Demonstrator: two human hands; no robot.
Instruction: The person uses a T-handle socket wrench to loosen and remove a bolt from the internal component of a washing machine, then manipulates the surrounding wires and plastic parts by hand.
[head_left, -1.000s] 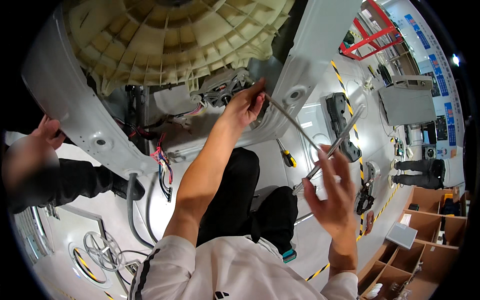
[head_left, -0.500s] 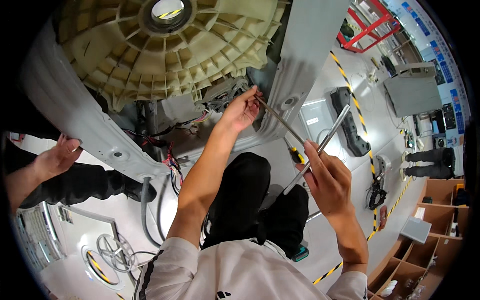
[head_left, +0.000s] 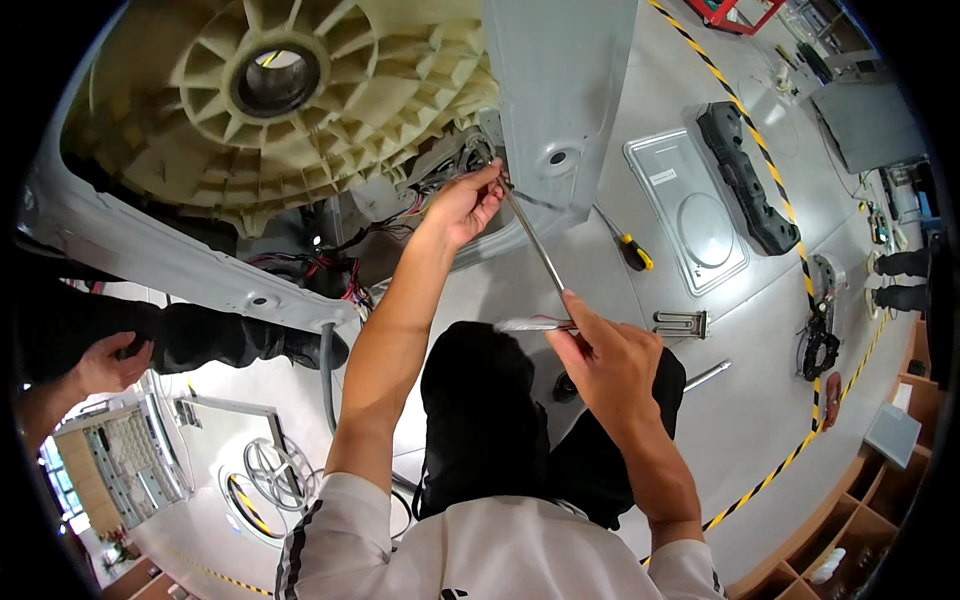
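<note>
My left hand [head_left: 468, 206] pinches the far end of a long T-handle wrench [head_left: 535, 240], whose tip is inside the lower corner of the opened washing machine. My right hand [head_left: 612, 372] grips the wrench at its crossbar, which is smeared by motion. Beside the wrench tip sits a metal motor-like part [head_left: 450, 160], partly hidden by my left fingers. Above it spreads the ribbed cream plastic tub [head_left: 340, 120] with a round hub hole. The grey metal cabinet [head_left: 560, 90] frames the tub. Coloured wires [head_left: 352, 280] hang below the motor-like part.
Another person's hand [head_left: 116, 362] is at the left, near the cabinet. On the floor lie a yellow-black screwdriver [head_left: 634, 250], a grey panel [head_left: 690, 225], a long black part [head_left: 745, 180], a heating element [head_left: 681, 324] and a metal rod [head_left: 708, 376]. A grey hose [head_left: 327, 375] hangs below the cabinet.
The crossbar has swung round and my right hand has turned with it, moving slightly left and down. My left hand stays at the tip. The other person's hand has left the cabinet edge.
</note>
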